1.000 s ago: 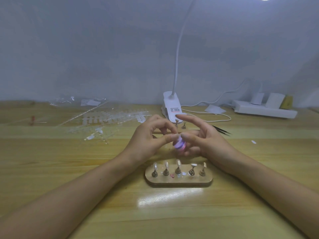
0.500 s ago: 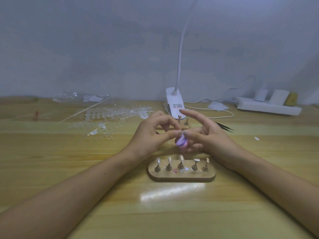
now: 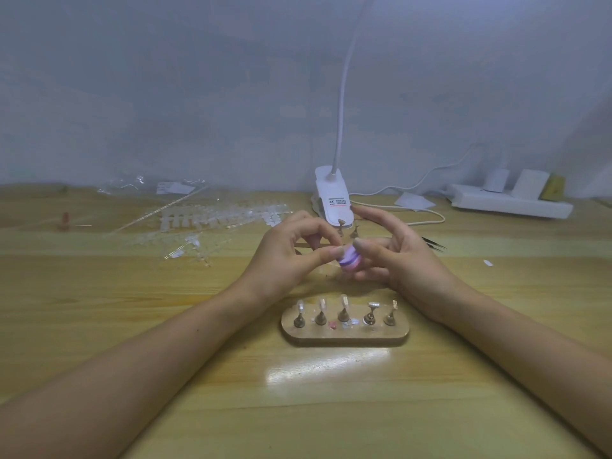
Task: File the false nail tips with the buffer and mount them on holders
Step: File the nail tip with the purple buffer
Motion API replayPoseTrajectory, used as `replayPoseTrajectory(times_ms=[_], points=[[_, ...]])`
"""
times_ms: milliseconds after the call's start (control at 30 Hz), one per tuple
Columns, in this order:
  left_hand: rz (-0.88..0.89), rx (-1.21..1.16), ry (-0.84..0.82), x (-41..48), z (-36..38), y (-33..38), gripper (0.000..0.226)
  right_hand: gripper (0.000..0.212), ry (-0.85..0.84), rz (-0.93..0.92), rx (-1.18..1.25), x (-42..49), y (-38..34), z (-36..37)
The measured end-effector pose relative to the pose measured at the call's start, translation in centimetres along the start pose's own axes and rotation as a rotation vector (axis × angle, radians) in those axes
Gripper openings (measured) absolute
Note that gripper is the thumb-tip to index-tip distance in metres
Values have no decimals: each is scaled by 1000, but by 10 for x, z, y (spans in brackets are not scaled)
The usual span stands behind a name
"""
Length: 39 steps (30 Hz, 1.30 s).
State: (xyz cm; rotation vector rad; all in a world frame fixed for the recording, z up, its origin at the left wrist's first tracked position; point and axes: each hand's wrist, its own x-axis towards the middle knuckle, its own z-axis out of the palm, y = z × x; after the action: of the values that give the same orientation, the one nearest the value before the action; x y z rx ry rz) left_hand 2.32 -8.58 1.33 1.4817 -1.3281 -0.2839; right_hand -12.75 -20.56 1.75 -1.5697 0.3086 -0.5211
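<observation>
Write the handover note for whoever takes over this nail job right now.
Right hand holds the purple buffer.
Left hand: fingers curled, thumb against the buffer; any nail tip in it is too small to see.
Done: the five holders on the wooden base all carry tips.
Left: two loose holders behind the hands look bare; tip strips lie further left.
</observation>
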Motion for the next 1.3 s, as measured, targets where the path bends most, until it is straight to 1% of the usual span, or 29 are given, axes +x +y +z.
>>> replayPoseTrajectory(times_ms=[33, 133, 233, 367, 467, 567, 600, 667, 700, 767, 800, 900, 1000, 1100, 1133, 1200, 1233, 1300], points=[[0, -2, 0, 0, 0, 0, 9, 65, 6, 0, 1, 0, 0, 0], [6, -10, -4, 0, 0, -1, 9, 62, -101, 2, -31, -2, 0, 2], [5, -6, 0, -1, 0, -2, 9, 65, -25, -15, -29, -2, 1, 1], [9, 3, 3, 0, 0, -2, 10, 65, -82, -8, -39, -1, 1, 2], [15, 3, 11, 0, -1, -1, 11, 67, 16, -11, -24, 0, 1, 0], [23, 3, -2, 0, 0, -1, 8, 64, -80, -9, -39, -2, -1, 2], [22, 3, -1, 0, 0, -2, 8, 65, -66, -7, -42, -1, -1, 3], [17, -3, 5, 0, 0, -2, 9, 67, 16, -5, -34, -1, -1, 1], [15, -4, 7, 0, 0, -2, 9, 67, 14, -5, -33, -2, -1, 1], [20, 5, 7, 0, 0, -1, 8, 65, -68, -1, -41, -3, -3, 3], [23, 10, 11, -1, 0, -1, 8, 65, -78, -1, -43, -2, -2, 3], [22, 14, 24, -1, 0, 0, 11, 69, 18, -5, -23, -1, -1, 2], [31, 23, 26, -1, 0, 1, 9, 67, -89, -7, -39, -1, -1, 3], [30, 18, 35, 0, 0, 0, 9, 69, 4, -7, -19, 0, 0, 1], [30, 16, 34, 0, 0, 0, 10, 67, -10, -8, -18, -1, 0, 1], [33, 21, 28, 0, 0, -1, 11, 61, -92, -4, -26, -1, -1, 3], [33, 21, 27, 0, 0, -1, 11, 60, -88, 0, -27, -1, 0, 3], [32, 8, 30, 0, 0, -1, 11, 64, -13, 3, -21, 0, 0, 1]])
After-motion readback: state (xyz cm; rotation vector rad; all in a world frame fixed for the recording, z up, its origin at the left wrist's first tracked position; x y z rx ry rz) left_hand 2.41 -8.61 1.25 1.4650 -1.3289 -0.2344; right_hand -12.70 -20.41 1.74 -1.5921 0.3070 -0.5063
